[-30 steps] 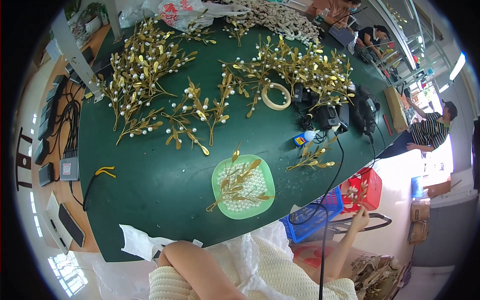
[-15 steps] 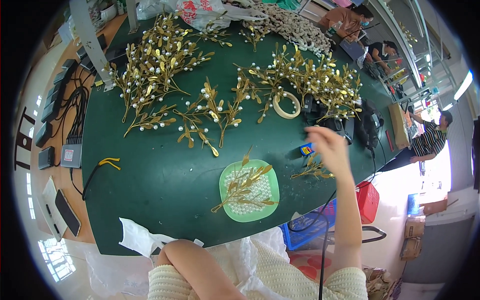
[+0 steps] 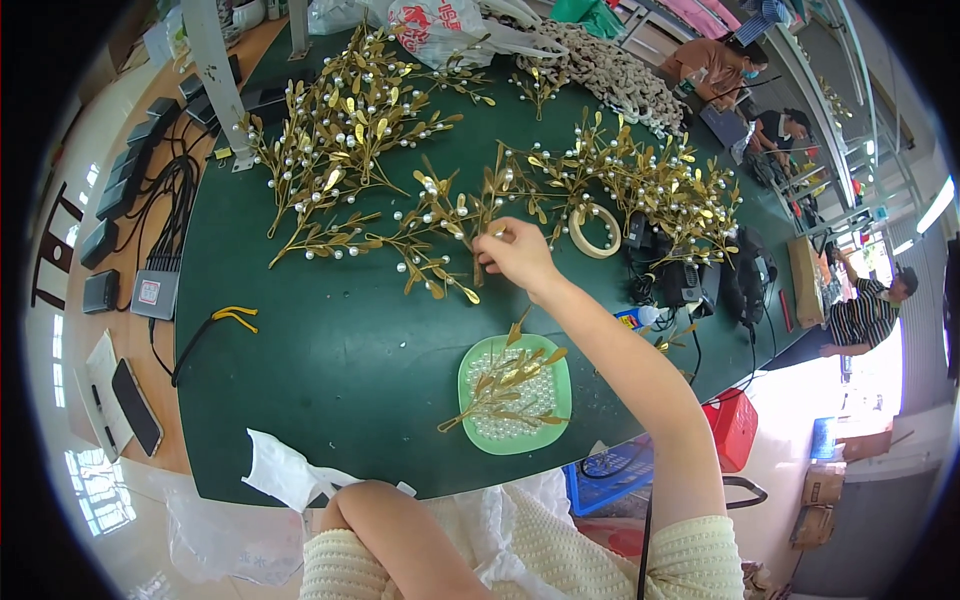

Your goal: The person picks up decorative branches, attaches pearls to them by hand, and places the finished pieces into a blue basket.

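Note:
My right hand [image 3: 515, 255] reaches over the dark green table [image 3: 330, 370], its fingers pinched on the stem of a gold leaf sprig with white pearls [image 3: 490, 190] that lies among others. A green plate [image 3: 468, 365] nearer me holds loose white pearls and a bare gold sprig [image 3: 500, 390]. Only my left arm [image 3: 390, 530] shows at the lower edge; the hand itself is hidden.
Heaps of pearl-set gold sprigs lie at the back left [image 3: 340, 130] and back right [image 3: 660, 190]. There is a tape roll [image 3: 597, 230], black tools [image 3: 700, 280], power adapters [image 3: 110, 220], a phone [image 3: 135, 405], a red basket [image 3: 735, 425], a white bag [image 3: 285, 470]. Other people work beyond [image 3: 870, 310].
My right arm has come up from beside the table, passed over the plate, and taken hold of a sprig stem at the table's middle. The view has shifted slightly.

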### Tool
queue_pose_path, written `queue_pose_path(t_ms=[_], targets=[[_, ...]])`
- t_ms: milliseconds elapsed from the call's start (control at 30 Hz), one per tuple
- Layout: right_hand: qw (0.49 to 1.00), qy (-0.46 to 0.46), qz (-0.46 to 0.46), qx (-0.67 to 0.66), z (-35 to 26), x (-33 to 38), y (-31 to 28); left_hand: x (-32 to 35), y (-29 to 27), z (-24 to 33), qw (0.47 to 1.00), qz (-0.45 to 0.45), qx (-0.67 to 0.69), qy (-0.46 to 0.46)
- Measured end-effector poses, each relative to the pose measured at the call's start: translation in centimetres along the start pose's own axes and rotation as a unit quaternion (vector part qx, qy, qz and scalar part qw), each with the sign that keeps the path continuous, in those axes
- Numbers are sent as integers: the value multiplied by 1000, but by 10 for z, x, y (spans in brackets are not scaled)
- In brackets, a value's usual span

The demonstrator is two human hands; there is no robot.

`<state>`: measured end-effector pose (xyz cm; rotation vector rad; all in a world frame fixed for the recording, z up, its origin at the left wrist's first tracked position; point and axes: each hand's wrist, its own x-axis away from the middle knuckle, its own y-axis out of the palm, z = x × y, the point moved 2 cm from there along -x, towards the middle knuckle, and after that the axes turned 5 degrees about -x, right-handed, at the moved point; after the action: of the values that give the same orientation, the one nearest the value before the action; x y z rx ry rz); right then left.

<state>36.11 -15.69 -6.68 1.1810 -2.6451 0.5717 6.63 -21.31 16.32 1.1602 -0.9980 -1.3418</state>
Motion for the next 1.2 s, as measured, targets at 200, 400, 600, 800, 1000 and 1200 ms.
queue_pose_path(t_ms=[200, 400, 600, 800, 1000, 1200], targets=[[988, -49, 30, -141, -43, 15, -19, -7, 4, -10, 952, 83, 199, 218], [960, -206, 125, -143, -87, 66, -85, -10, -34, -4, 946, -292, 134, 50], [891, -279, 343, -107, -45, 190, -194, -7, -35, -7, 949, -276, 137, 60], [738, -126, 662, -47, 126, 341, -266, -2, -42, -14, 927, -332, 176, -5], [702, 62, 699, -119, 322, 401, -266, 1, -6, -53, 840, -112, 343, 406], [746, 167, 613, 200, 360, 375, -279, 12, -46, -13, 930, -340, 141, 13]])
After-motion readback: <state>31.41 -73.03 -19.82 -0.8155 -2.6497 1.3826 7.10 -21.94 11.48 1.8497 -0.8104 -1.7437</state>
